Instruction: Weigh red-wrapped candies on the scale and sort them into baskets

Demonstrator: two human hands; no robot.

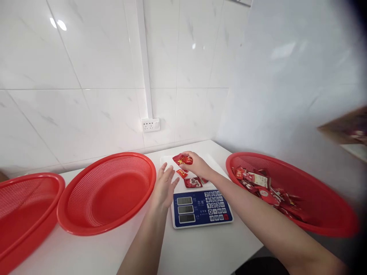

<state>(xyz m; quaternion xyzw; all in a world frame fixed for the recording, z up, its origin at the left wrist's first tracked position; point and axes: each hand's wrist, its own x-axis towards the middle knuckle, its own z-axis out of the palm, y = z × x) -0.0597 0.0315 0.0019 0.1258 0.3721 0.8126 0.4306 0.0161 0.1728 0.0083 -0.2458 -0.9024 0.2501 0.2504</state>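
My right hand [195, 164] is closed on a red snack packet [182, 159] above the white pan of a digital scale [203, 208]. Below it, other red packets [193, 182] lie on the pan. My left hand [164, 187] holds nothing; its fingers are apart beside the pan's left edge. The scale's blue panel has three displays and a keypad, and faces me. Whether my right hand holds more than one packet is hard to tell.
A red basket [323, 214] of packets stands at the right. Two red mesh baskets with bare bottoms, one in the middle left [117, 198] and one at the far left [53, 179], stand on the white table [183, 248]. A socket [150, 125] is on the tiled wall.
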